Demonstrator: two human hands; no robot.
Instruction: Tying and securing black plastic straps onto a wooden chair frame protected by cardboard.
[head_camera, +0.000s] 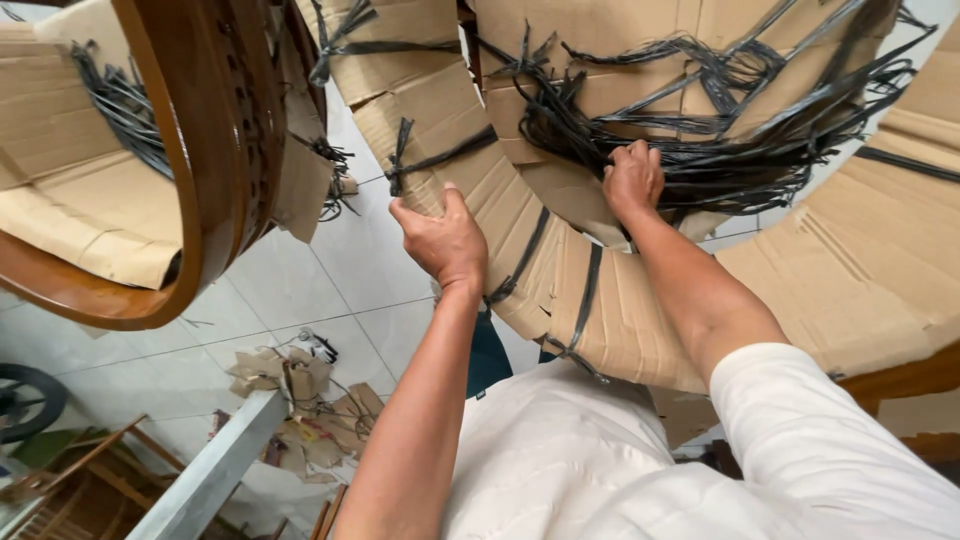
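View: you have one camera only, worn on your head; no second view shares the scene.
Direction: it looks steeply down past your chest and white shirt (560, 460) to the white tiled floor (350, 270).
Nearness: it sits close; your forearms run up from the bottom edge, and your left hand (445, 240) and right hand (632, 180) fall near mid-frame.
Foreground: the cardboard-wrapped ring (520, 230) arcs across the top and right, filling much of the picture.
Left edge: a curved wooden frame (190, 200) hangs very near the lens.
Far ground: cardboard scraps (300, 400) on the floor lie well below.
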